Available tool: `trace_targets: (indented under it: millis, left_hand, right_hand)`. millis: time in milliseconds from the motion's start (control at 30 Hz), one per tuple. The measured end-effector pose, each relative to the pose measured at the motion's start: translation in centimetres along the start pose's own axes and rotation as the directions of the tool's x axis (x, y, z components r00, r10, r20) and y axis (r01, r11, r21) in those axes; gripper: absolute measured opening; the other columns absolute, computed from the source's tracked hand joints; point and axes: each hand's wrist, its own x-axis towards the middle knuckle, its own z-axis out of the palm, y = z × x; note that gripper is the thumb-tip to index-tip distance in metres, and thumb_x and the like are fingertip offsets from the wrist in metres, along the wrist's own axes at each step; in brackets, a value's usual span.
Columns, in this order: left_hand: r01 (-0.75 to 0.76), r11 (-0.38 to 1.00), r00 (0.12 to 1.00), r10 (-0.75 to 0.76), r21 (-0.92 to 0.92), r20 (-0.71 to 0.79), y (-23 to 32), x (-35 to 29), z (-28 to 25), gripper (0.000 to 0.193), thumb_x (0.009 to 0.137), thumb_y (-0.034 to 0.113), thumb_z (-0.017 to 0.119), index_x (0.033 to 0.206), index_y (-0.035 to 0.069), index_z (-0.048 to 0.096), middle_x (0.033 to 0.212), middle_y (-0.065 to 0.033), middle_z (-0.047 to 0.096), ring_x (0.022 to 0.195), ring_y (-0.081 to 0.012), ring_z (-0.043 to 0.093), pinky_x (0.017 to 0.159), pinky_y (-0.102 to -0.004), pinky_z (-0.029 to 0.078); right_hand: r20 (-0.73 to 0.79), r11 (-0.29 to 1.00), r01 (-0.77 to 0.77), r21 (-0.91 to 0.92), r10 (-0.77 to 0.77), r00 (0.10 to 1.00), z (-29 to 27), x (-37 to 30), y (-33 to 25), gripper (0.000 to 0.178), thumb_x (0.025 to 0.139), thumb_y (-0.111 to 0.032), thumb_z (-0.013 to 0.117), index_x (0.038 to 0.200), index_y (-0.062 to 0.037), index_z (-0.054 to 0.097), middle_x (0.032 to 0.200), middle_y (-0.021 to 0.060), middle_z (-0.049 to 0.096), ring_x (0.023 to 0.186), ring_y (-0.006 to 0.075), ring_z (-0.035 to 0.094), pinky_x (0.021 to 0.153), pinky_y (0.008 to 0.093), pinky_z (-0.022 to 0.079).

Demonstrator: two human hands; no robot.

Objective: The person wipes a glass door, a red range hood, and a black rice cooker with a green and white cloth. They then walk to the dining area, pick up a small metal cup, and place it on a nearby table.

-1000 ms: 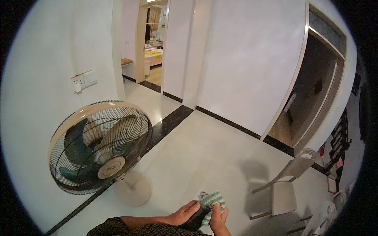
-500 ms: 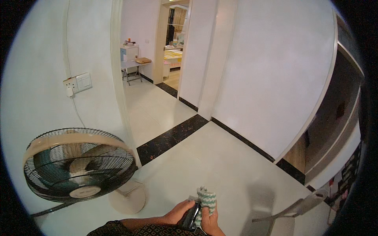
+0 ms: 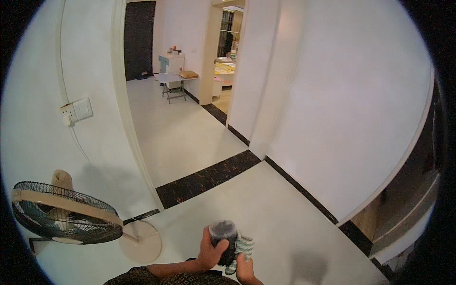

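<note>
Wrapped around a dark cylindrical container (image 3: 223, 231) with a greyish, see-through upper end is my left hand (image 3: 207, 252), its thumb across the side. It is held tilted in front of my body at the lower middle; whether it is a cup or a jar, I cannot tell. My right hand (image 3: 244, 270), just to the right, grips a green-and-white striped cloth (image 3: 244, 244). The cloth is bunched against the container's right side, and a fold of it hangs below. Some right fingers are hidden behind the cloth.
A pedestal fan (image 3: 66, 213) stands at the left, its round base (image 3: 140, 242) on the floor by the wall. A cord runs up to a wall socket (image 3: 69, 114). Beyond a dark floor strip (image 3: 209, 175) are a folding table (image 3: 173, 78) and a doorway.
My left hand has raised the container and turned its end up and away. The cloth has shifted lower on its right side. My view has turned leftward, showing a dark door.
</note>
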Motion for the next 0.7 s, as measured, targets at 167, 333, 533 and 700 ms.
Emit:
trace_targets:
  millis: [167,333,533,700]
  left_hand:
    - [-0.351,0.831,0.919,0.216,0.432,0.331,-2.7,5.5,-1.2,0.076,0.066,0.037,0.08,0.121,0.002,0.04,0.113,-0.0176,0.05,0.103,-0.0301,0.054,0.086,-0.0429,0.043]
    - [-0.469,0.694,0.851,0.191,0.546,0.489,-4.3,14.0,-1.5,0.082,0.065,0.042,0.079,0.125,0.002,0.039,0.118,-0.0181,0.049,0.106,-0.0305,0.052,0.09,-0.0437,0.041]
    - [-0.272,0.835,0.836,-0.042,0.479,0.547,-4.4,23.9,-2.8,0.082,0.074,0.042,0.071,0.131,0.002,0.028,0.124,-0.0205,0.043,0.111,-0.0308,0.049,0.094,-0.0413,0.04]
    - [-0.076,0.76,0.949,-0.145,0.645,0.281,-6.5,29.3,-3.9,0.086,0.074,0.043,0.07,0.133,0.002,0.023,0.126,-0.0214,0.042,0.115,-0.0327,0.047,0.094,-0.0425,0.04]
  right_hand:
    - [-0.038,0.995,-0.098,0.017,0.099,0.994,-4.0,8.6,0.8,0.06,0.09,-0.038,0.048,0.133,0.0011,0.031,0.129,0.0226,0.04,0.113,0.0337,0.046,0.094,0.0416,0.038]
    - [0.03,0.998,-0.047,-0.039,0.048,0.998,-5.1,17.7,0.7,0.057,0.09,-0.039,0.047,0.129,0.0,0.034,0.123,0.0205,0.042,0.108,0.0311,0.046,0.09,0.04,0.039]
    - [0.133,0.889,-0.274,0.368,0.242,0.961,-7.6,27.5,-0.9,0.053,0.091,-0.041,0.045,0.125,-0.0013,0.037,0.117,0.0179,0.044,0.101,0.0279,0.046,0.084,0.0382,0.039]
    - [0.299,0.437,-0.502,0.746,0.454,0.84,-10.5,33.2,-1.5,0.051,0.091,-0.042,0.044,0.122,-0.0023,0.039,0.111,0.0158,0.046,0.096,0.0253,0.047,0.079,0.0367,0.04]
